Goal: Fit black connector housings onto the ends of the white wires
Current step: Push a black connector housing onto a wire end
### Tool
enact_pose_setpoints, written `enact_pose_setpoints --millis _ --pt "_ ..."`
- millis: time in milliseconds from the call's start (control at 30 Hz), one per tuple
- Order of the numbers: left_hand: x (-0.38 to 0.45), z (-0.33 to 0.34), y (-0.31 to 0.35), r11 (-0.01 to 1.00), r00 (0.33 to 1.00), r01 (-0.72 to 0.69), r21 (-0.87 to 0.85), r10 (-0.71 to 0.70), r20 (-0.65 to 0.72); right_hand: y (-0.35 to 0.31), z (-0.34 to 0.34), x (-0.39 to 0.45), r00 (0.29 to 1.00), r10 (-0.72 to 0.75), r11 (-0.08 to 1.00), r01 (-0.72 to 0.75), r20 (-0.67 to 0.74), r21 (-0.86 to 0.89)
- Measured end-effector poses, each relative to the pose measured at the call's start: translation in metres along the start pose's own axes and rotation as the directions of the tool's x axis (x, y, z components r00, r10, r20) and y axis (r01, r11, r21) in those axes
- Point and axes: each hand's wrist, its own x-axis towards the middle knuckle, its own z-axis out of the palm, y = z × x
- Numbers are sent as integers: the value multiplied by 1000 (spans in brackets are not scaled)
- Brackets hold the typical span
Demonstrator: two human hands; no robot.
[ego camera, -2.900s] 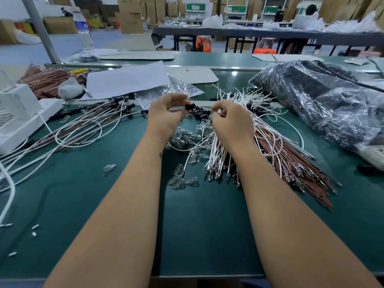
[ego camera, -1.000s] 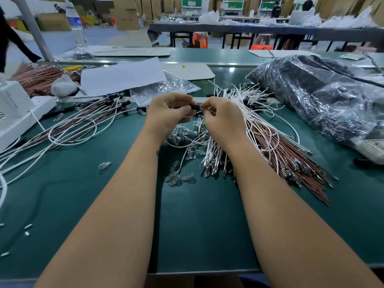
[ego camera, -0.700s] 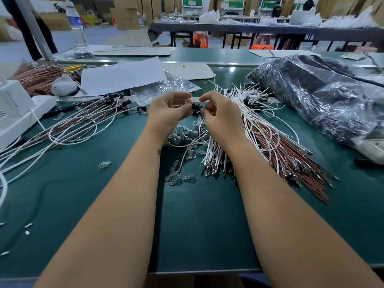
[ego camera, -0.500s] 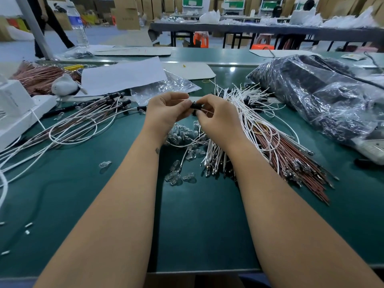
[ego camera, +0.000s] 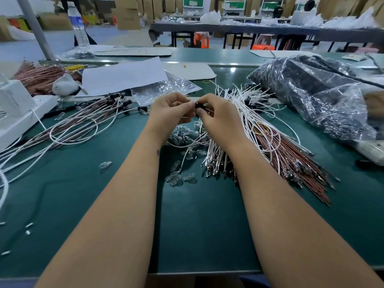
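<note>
1. Head view: left hand (ego camera: 170, 110) and right hand (ego camera: 218, 117), fingers curled, pinch one black connector housing (ego camera: 200, 106) between them above the green table (ego camera: 197, 225).
2. White wires (ego camera: 245, 113) lie bundled beside the right hand.
3. Clear plastic bag (ego camera: 311, 96) at right holds dark parts.

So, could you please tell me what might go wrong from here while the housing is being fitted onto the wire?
1. Both hands, left hand and right hand, pinch the small black connector housing; it could slip and drop among the clear bulbs below.
2. The right forearm lies over the white wires; drawing back may drag the bundle.
3. The fingers hide the joint, so a half-seated wire could go unnoticed.
</note>
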Motion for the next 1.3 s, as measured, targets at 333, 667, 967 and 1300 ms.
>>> enact_pose_setpoints --millis 333,667,967,1300 --pt "10 -22 -2 979 729 143 145 -5 -685 15 -5 4 967 70 888 -173 -245 -427" --pt "2 9 -1 586 850 -300 752 522 -67 8 4 3 996 -44 947 19 -73 -321" --pt "8 -20 -9 584 791 125 802 430 -436 16 -7 4 973 97 918 -168 -209 -359" --pt "3 16 -6 505 900 -339 794 420 117 3 2 1 999 14 957 -24 -36 -289"
